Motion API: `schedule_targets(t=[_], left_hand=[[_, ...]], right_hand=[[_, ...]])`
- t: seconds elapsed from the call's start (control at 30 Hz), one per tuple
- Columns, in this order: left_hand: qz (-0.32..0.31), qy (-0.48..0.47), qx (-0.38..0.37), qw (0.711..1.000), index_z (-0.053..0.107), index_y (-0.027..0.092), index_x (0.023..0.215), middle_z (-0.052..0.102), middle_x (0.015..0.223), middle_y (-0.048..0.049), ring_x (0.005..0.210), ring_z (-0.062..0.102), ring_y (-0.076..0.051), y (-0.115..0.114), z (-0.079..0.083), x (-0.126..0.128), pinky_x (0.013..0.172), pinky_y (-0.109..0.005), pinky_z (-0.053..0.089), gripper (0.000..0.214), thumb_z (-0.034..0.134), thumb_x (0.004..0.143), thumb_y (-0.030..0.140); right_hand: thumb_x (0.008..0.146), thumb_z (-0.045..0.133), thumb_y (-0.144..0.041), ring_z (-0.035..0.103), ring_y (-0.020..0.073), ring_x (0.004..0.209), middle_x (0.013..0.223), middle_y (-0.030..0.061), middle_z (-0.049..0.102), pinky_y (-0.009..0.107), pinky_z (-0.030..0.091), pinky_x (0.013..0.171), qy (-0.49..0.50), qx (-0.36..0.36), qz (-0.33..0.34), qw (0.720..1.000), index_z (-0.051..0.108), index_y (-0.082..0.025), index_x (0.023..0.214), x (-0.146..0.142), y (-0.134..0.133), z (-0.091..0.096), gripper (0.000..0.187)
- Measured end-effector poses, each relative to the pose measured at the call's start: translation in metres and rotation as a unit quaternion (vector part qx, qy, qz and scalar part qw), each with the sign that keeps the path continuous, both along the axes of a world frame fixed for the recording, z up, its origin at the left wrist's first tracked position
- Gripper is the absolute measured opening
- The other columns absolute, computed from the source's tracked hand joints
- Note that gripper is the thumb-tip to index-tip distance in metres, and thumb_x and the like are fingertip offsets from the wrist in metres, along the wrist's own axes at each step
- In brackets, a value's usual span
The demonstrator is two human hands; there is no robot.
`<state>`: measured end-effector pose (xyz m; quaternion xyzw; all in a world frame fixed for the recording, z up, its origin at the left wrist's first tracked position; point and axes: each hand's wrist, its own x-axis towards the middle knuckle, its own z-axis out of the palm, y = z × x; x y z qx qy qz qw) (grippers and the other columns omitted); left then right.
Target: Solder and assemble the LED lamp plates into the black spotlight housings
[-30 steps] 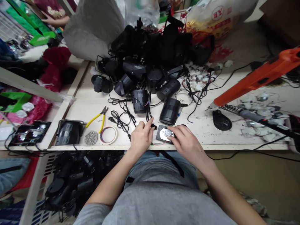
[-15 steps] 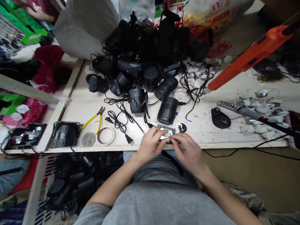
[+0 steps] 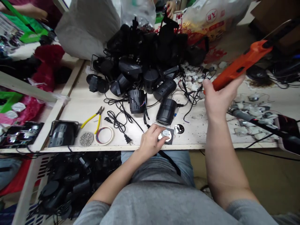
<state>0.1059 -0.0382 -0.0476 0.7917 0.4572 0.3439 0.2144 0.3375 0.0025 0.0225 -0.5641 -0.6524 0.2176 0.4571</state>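
Note:
My left hand [image 3: 152,141] pinches a small black square plate with a shiny round disc [image 3: 167,134] at the front edge of the pale workbench [image 3: 79,106]. My right hand [image 3: 217,97] is raised to the right, its fingers wrapped round the front of a hanging orange power screwdriver [image 3: 243,61]. A loose shiny disc [image 3: 179,128] lies just right of the plate. A black cylindrical lamp housing [image 3: 166,111] lies directly behind the plate.
A heap of black lamp housings and cables [image 3: 145,59] fills the back of the bench. Yellow-handled cutters [image 3: 92,120], a tape ring [image 3: 105,135] and a dish of screws [image 3: 86,139] lie front left. A soldering iron [image 3: 253,118] lies right. Another person's hand [image 3: 171,7] shows behind.
My right hand has left the plate and risen to the right to grip the orange screwdriver. My left hand still holds the plate at the bench's edge.

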Motion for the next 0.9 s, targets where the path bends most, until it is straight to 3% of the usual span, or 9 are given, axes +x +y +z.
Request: schedule_targets(t=[0.17,0.33,0.4,0.47,0.53,0.73,0.9], left_hand=[[0.025,0.016,0.003,1.0,0.066,0.02,0.115,0.064,0.101,-0.0068,0.092,0.063,-0.021,-0.002,0.003,-0.003,0.079,-0.033,0.055,0.026,0.066,0.094,0.036],[0.036,0.008,0.049,0.998,0.068,0.018,0.114,0.064,0.11,-0.0106,0.1,0.059,-0.025,0.002,0.001,-0.003,0.087,-0.04,0.052,0.032,0.073,0.088,0.036],[0.028,0.001,0.047,0.998,0.069,0.018,0.113,0.065,0.11,-0.0103,0.101,0.059,-0.025,0.003,0.0,-0.001,0.088,-0.04,0.051,0.03,0.073,0.088,0.035],[0.03,0.004,0.037,0.999,0.069,0.019,0.111,0.066,0.11,-0.0098,0.101,0.059,-0.025,0.003,0.0,0.001,0.088,-0.04,0.051,0.028,0.073,0.088,0.035],[0.034,0.011,0.021,0.999,0.069,0.02,0.111,0.065,0.111,-0.0096,0.103,0.059,-0.026,0.002,0.001,0.003,0.089,-0.041,0.051,0.027,0.073,0.087,0.034],[0.031,-0.009,0.015,0.999,0.066,0.02,0.113,0.067,0.116,-0.0097,0.111,0.06,-0.026,-0.001,0.004,0.009,0.097,-0.044,0.05,0.027,0.07,0.087,0.026],[0.042,-0.008,-0.003,0.999,0.065,0.021,0.111,0.068,0.114,-0.0092,0.112,0.06,-0.027,-0.003,0.006,0.013,0.098,-0.045,0.049,0.025,0.068,0.086,0.024]], right_hand=[[0.091,0.062,-0.055,0.07,0.0293,0.084,0.09,0.0086,0.07,0.045,0.059,0.069,0.008,-0.011,0.057,0.998,0.057,-0.029,0.132,-0.01,-0.002,0.017,0.05],[0.093,0.061,-0.056,0.063,0.024,0.068,0.084,0.0041,0.065,0.043,0.056,0.066,0.13,0.059,-0.027,0.989,0.046,-0.036,0.143,-0.027,-0.01,0.034,0.056],[0.092,0.045,-0.073,0.062,0.0235,0.065,0.088,0.0062,0.067,0.041,0.054,0.06,0.167,0.04,0.03,0.985,0.051,-0.038,0.138,-0.035,-0.019,0.039,0.058],[0.087,0.023,-0.087,0.064,0.0241,0.065,0.103,0.0098,0.069,0.041,0.052,0.056,0.175,0.024,0.09,0.98,0.057,-0.038,0.132,-0.041,-0.027,0.042,0.075],[0.081,0.015,-0.093,0.063,0.0236,0.063,0.111,0.0115,0.069,0.041,0.051,0.053,0.184,0.001,0.102,0.978,0.059,-0.038,0.13,-0.045,-0.033,0.04,0.086],[0.078,0.011,-0.095,0.057,0.0268,0.057,0.067,0.0085,0.059,0.045,0.05,0.057,0.25,-0.023,0.093,0.964,0.062,-0.027,0.127,-0.054,-0.038,0.021,0.098],[0.072,0.009,-0.098,0.053,0.0258,0.055,0.064,0.0065,0.055,0.046,0.049,0.059,0.232,-0.033,0.097,0.967,0.057,-0.025,0.125,-0.054,-0.036,0.011,0.103]])
